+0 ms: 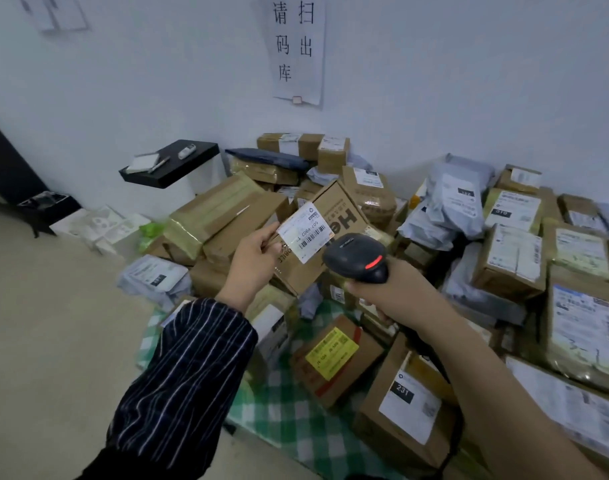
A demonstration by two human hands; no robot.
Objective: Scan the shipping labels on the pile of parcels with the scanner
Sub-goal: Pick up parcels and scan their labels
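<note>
- Two hands busy, one parcel up: left hand (258,251) pinches a box (334,216) by its left edge, thumb on the front face, holding it above the pile (510,251).
- Right hand (382,289) is wrapped round the scanner (356,258) grip; a red light shows on the scanner's back.
- Label (305,232) is on the box face turned to the camera, just left of and slightly above the scanner head, near it but apart.
- Barcode strip runs diagonally, rising to the right; its right end is nearest the scanner.
- Scanner window faces away, so can't tell whether the beam lands on the code.
- Step, judged: aiming at this label. Probably needs the scanner swung a bit left, or the box tilted toward it; right hand is nearer.
- Most of the pile lies right of and behind the scanner, many labels face up, likely unscanned.
- Below the scanner: more boxes on a green check cloth (296,427).
</note>
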